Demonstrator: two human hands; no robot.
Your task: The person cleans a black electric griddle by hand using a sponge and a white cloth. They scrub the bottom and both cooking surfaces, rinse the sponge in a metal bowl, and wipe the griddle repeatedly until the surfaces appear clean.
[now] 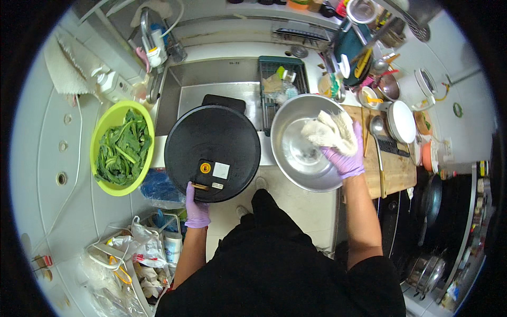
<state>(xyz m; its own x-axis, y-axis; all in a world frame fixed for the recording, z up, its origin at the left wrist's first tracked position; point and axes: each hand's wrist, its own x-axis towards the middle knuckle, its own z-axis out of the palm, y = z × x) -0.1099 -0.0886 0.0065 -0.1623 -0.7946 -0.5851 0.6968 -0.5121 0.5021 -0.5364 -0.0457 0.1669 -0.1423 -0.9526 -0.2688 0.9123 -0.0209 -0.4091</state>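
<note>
My left hand (196, 208), in a purple glove, grips the near rim of a round black pan or lid (212, 138), which bears stickers and overlaps the front of the steel sink (218, 85). A flat black item (224, 102) shows behind it. My right hand (346, 156), also gloved, holds a white cloth (330, 130) over the right side of a large stainless steel basin (293, 138). Whether that hand also touches the basin cannot be told. A yellow-green plastic basin (97, 152) full of leafy greens (122, 152) stands to the left.
A green drainer tray (283, 60) sits at the sink's right. On the wooden cutting board (392, 174) lie a ladle (377, 126), chopsticks (365, 138) and a black cleaver (390, 146). White bowls (402, 121) stand at its far edge. A bag-filled bin (134, 281) is low left.
</note>
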